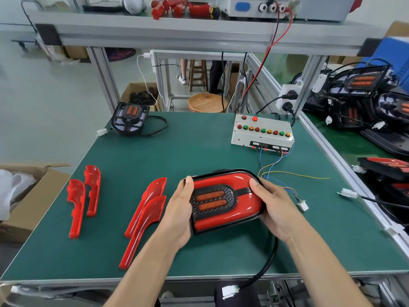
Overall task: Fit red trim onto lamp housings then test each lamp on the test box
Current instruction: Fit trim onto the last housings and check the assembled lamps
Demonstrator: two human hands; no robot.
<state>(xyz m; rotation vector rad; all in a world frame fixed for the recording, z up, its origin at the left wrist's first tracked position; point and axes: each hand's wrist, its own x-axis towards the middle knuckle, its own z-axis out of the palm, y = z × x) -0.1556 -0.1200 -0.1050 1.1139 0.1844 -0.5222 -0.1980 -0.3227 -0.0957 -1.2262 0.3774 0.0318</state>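
On the green desk (199,251), four loose red trim pieces (143,216) and one untrimmed housing (130,118) at the far left remain to be fitted. At centre, the left hand (179,216) and right hand (273,209) clamp the ends of a lamp (223,200) with trim fitted. Its connector (230,291) hangs unplugged, so testing on the test box (262,132) at right appears outstanding.

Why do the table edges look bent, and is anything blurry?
Head view: the wide-angle lens bows the green table and the shelf rail; the blue thing at far right is smeared; soft glare shines on the red lamp held by both hands.
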